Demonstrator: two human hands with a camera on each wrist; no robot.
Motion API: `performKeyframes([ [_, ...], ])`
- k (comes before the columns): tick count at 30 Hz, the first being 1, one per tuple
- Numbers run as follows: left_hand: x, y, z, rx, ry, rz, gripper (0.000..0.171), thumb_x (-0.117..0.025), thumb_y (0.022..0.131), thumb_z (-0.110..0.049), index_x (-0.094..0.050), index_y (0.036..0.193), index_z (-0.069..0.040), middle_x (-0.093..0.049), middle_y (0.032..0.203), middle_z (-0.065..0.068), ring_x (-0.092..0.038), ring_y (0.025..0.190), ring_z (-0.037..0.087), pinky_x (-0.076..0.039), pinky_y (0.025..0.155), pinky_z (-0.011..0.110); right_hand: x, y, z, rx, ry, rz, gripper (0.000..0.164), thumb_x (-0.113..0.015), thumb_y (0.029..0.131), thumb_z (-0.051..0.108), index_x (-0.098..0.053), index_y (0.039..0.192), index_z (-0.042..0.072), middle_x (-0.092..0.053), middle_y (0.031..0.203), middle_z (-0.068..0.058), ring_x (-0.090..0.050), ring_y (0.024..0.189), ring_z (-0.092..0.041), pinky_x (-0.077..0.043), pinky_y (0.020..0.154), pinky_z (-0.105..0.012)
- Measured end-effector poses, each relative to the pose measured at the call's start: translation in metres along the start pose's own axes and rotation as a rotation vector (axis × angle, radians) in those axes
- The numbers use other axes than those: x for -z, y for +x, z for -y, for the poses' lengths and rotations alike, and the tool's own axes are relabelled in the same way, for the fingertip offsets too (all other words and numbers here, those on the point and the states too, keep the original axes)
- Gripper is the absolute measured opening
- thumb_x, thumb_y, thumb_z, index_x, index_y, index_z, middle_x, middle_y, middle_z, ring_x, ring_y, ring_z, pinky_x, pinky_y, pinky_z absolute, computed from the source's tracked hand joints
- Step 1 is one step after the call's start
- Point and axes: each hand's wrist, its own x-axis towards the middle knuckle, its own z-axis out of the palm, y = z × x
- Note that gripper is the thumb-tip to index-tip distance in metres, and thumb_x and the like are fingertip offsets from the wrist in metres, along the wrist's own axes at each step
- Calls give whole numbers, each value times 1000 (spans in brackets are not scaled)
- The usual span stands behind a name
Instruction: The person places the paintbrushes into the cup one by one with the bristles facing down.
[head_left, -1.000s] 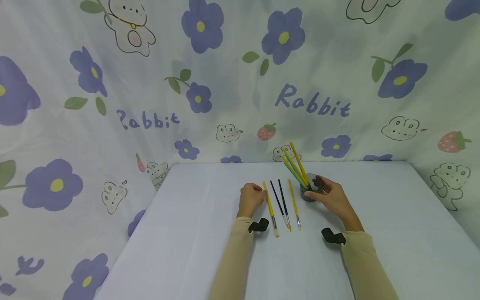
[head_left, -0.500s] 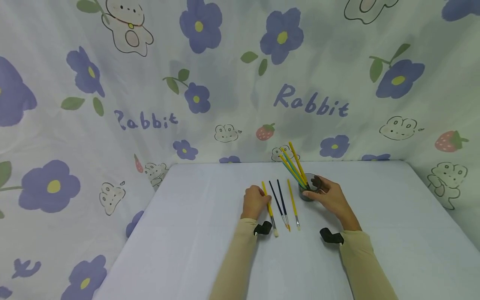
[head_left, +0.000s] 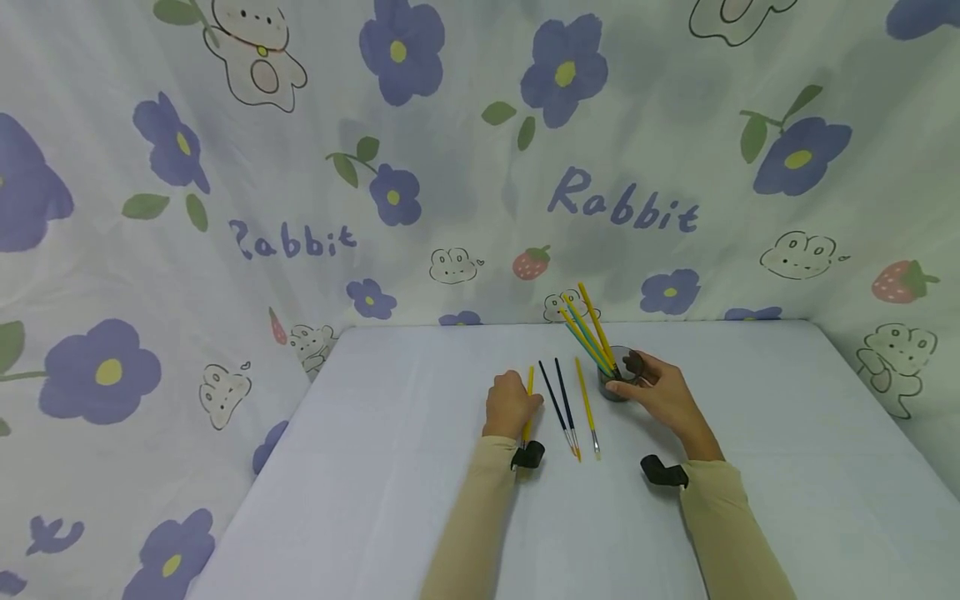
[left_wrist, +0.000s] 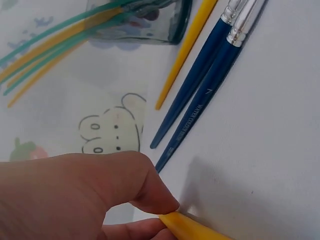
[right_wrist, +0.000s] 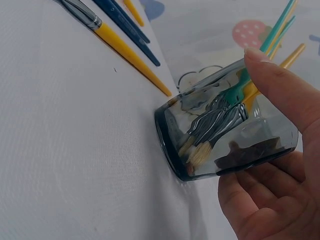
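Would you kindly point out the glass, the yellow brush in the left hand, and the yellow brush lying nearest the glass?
Glass (right_wrist: 261,126): right wrist view, on its side wall.
Pinched yellow brush (left_wrist: 194,228): left wrist view, on its handle.
Lying yellow brush (right_wrist: 131,56): right wrist view, on its handle.

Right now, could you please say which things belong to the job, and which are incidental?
Job, apparently:
smoky transparent tumbler of green- and yellow-handled paintbrushes, in the right hand
yellow-handled paintbrush pinched by the left hand
probably two blue-handled paintbrushes and another yellow one

Incidental:
white tabletop
rabbit-print cloth
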Motion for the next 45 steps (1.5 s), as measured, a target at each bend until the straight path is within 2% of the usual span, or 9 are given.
performKeyframes([
  [4, 1, 1, 3, -3, 1, 7, 27, -80, 85, -18, -59, 74, -5, -57, 67, 5, -55, 56, 17, -46, 45, 24, 0, 0, 0, -5, -8, -1, 106, -84, 84, 50, -29, 163, 5, -37, 165, -22, -36, 153, -43, -38, 123, -56],
  [10, 6, 5, 11, 42, -94, 78, 24, -79, 86, -21, -70, 83, 0, -68, 77, 10, -62, 62, 19, -52, 51, 25, 0, 0, -1, -17, -20, 3, 109, -83, 84, 50, -24, 163, 3, -34, 166, -24, -34, 154, -44, -38, 123, -56],
  [17, 16, 11, 14, 44, -167, 126, 21, -77, 89, -24, -77, 88, -4, -73, 75, 6, -65, 64, 15, -53, 58, 24, -1, 1, 0, -29, -35, 2, 110, -84, 83, 52, -25, 164, 5, -34, 166, -23, -34, 154, -44, -37, 124, -57],
  [22, 22, 15, 14, 40, -299, 162, 21, -74, 90, -22, -75, 97, -2, -75, 79, 7, -66, 65, 13, -53, 60, 22, 0, 1, 0, -15, -41, 2, 109, -83, 84, 52, -26, 163, 5, -35, 166, -23, -34, 154, -45, -37, 124, -57],
  [27, 29, 17, 12, 9, -464, 172, 22, -71, 88, -16, -73, 101, 1, -76, 82, 12, -68, 62, 11, -59, 61, 23, 0, 1, 0, -12, -42, -2, 108, -83, 84, 52, -26, 163, 5, -35, 165, -23, -35, 153, -45, -37, 123, -57],
  [34, 33, 19, 10, 31, -673, 185, 22, -70, 87, -13, -72, 103, 2, -77, 86, 12, -71, 66, 12, -65, 66, 26, 0, 2, 0, -12, -42, -1, 109, -83, 83, 53, -26, 163, 5, -36, 165, -23, -36, 153, -44, -38, 123, -57],
  [45, 40, 16, 1, 16, -919, 168, 23, -71, 91, -10, -70, 108, 4, -77, 89, 10, -73, 71, 12, -66, 73, 26, 0, 2, -1, -5, -26, 0, 108, -83, 85, 50, -25, 163, 3, -36, 165, -25, -36, 153, -45, -38, 123, -56],
])
